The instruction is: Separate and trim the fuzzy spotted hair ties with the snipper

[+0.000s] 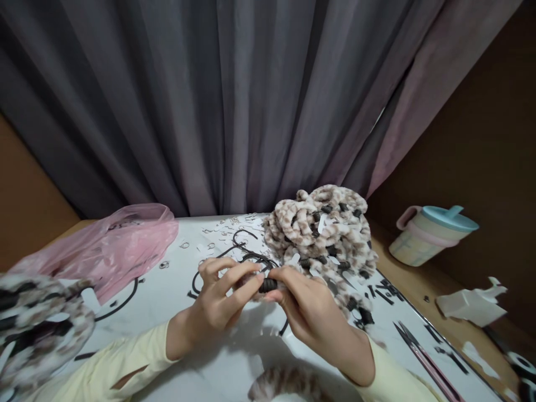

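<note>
The black winding [268, 285] is pinched above the bench [209, 374] between two closed grips — left hand [218, 301] at its nine o'clock, right hand [313, 311] at its three. Its long axis is laid roughly nine to three; neither hand can be called nearer.

On the near side, between the left hand [224, 301] and the fluffy strip [288, 382], bare tabletop [218, 368] leaves room to pass; beyond, black cord [262, 258] and a fluffy pile [330, 223] (curtain [251, 111] behind) stand in the way.
</note>
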